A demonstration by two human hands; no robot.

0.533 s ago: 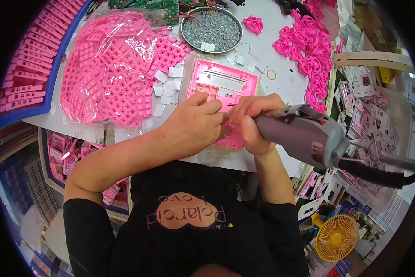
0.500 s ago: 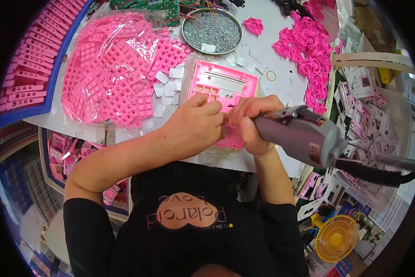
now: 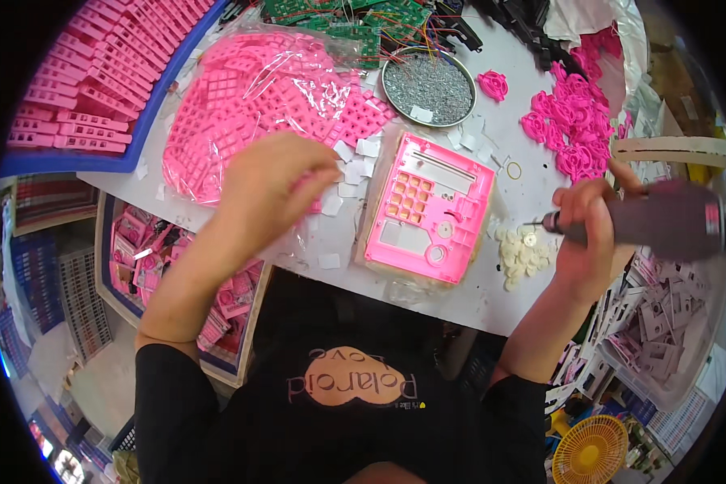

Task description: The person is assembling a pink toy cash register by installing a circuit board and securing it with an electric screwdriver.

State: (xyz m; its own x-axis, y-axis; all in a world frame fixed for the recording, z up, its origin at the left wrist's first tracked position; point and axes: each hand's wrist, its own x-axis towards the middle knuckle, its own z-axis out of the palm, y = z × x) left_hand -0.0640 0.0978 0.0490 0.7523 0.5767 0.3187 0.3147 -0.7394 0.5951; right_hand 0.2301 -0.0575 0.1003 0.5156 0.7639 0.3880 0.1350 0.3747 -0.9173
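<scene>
My right hand (image 3: 593,230) grips a dark grey electric screwdriver (image 3: 661,219), its bit pointing left, just above a small pile of cream-coloured round discs (image 3: 524,260). Near the middle of the table lies a pink plastic housing (image 3: 469,211) on a wrapped pad, with a grid of square openings, a ring and a small white disc in it. Neither hand touches this housing. Over the right side of a clear bag of pink keypads (image 3: 242,89) hovers my left hand (image 3: 274,189), its fingers curved and the thumb apart, with no object visible between them.
A round metal tray of screws (image 3: 431,89) stands at the back, beside green circuit boards (image 3: 314,12) with wires. Pink ring-shaped parts (image 3: 569,133) lie at the right. A blue crate (image 3: 141,133) holds pink parts at far left. White paper bits (image 3: 367,148) lie between bag and housing.
Both hands have moved apart, away from the pink housing: the left toward the keypad bag, the right outward with the screwdriver. The housing and the cream discs now show uncovered. The view has shifted.
</scene>
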